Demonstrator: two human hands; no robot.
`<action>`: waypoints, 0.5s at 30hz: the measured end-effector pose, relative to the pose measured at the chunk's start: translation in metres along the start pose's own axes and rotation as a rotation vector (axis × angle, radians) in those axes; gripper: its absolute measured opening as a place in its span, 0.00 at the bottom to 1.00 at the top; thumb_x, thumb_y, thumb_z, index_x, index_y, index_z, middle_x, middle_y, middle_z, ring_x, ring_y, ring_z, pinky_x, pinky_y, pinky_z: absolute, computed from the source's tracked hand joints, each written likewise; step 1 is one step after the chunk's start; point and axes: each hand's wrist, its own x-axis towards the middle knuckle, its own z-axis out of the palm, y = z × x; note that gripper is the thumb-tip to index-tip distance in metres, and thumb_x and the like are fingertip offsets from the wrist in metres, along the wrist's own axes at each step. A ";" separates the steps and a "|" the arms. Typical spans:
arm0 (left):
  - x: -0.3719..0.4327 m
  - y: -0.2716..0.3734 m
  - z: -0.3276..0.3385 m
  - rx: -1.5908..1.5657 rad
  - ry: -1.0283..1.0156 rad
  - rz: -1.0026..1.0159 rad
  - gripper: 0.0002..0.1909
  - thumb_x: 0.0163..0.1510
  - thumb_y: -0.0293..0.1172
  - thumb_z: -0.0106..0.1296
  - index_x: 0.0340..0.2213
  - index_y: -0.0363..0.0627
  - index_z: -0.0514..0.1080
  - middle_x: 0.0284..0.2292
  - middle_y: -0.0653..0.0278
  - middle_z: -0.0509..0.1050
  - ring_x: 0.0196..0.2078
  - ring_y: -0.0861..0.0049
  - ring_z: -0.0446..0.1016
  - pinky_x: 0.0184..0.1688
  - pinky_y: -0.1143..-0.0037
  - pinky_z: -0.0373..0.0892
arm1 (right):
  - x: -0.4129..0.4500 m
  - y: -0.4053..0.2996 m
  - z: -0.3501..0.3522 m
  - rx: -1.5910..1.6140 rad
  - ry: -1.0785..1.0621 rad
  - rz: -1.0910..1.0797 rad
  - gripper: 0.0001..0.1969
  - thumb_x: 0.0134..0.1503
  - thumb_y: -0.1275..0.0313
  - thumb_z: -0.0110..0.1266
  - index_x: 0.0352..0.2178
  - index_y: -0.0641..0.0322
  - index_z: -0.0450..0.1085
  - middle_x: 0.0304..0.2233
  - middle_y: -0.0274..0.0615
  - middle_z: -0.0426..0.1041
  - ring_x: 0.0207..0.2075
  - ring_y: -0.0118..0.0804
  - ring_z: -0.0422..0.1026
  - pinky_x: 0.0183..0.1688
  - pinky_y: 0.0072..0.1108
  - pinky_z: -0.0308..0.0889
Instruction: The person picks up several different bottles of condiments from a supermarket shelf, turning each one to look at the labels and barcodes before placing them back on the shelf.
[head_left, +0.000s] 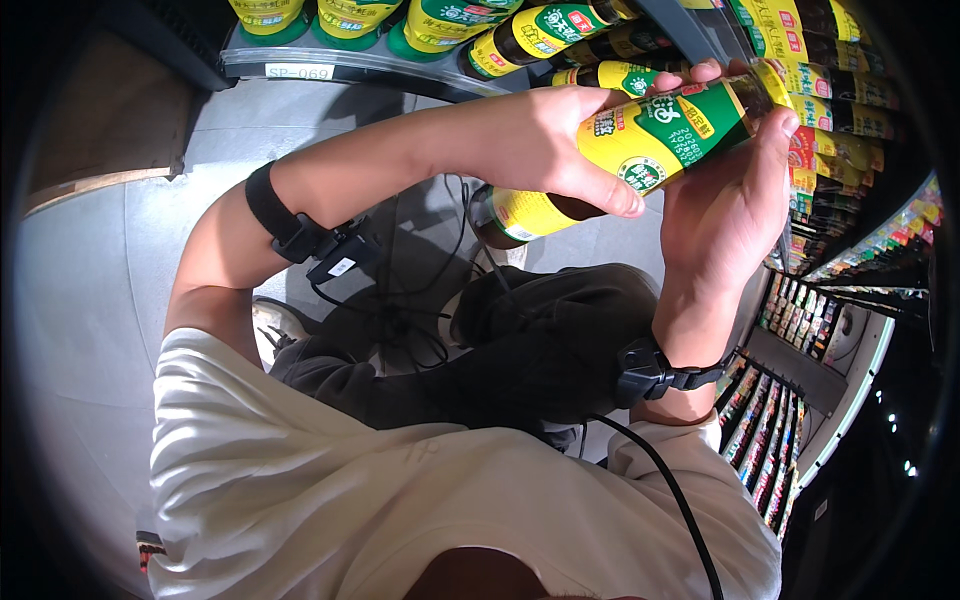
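Note:
A dark sauce bottle (660, 139) with yellow and green labels and a yellow cap lies tilted between my two hands, its cap towards the upper right. My left hand (555, 146) grips the middle of it, the thumb across the label and the other fingers mostly hidden. Around the neck end, my right hand (724, 172) holds it from below, thumb beside the cap. Fingertips show along the bottle's far side. Black straps with small devices sit on both forearms. Similar bottles (555, 34) stand on the shelf just beyond.
The shelf's front edge (360, 71) bears a tag and crosses the top, with green-based yellow bottles (349, 22) on it. Rows of packed bottles (847, 105) line the right side. Black cables (409, 322) hang over the grey floor (97, 285) near my shoes and dark-clad legs.

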 end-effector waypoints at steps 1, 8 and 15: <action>0.000 0.001 -0.001 0.000 -0.022 0.006 0.25 0.51 0.32 0.69 0.47 0.38 0.69 0.37 0.66 0.78 0.40 0.82 0.76 0.45 0.76 0.73 | 0.000 0.001 0.001 0.003 -0.004 0.002 0.26 0.70 0.52 0.40 0.55 0.67 0.61 0.46 0.50 0.71 0.48 0.49 0.73 0.55 0.36 0.68; -0.003 -0.011 -0.016 0.083 -0.173 -0.047 0.43 0.47 0.32 0.71 0.59 0.36 0.59 0.48 0.60 0.74 0.50 0.78 0.72 0.54 0.72 0.71 | 0.004 -0.004 -0.007 0.117 0.022 -0.043 0.28 0.70 0.50 0.41 0.51 0.69 0.63 0.42 0.49 0.73 0.43 0.48 0.75 0.51 0.36 0.69; -0.005 -0.015 0.002 0.100 -0.049 0.288 0.47 0.47 0.30 0.71 0.61 0.35 0.54 0.50 0.57 0.74 0.53 0.76 0.72 0.56 0.71 0.70 | 0.013 -0.011 -0.030 0.283 -0.276 -0.139 0.30 0.67 0.49 0.40 0.53 0.69 0.63 0.45 0.48 0.69 0.47 0.52 0.71 0.56 0.46 0.63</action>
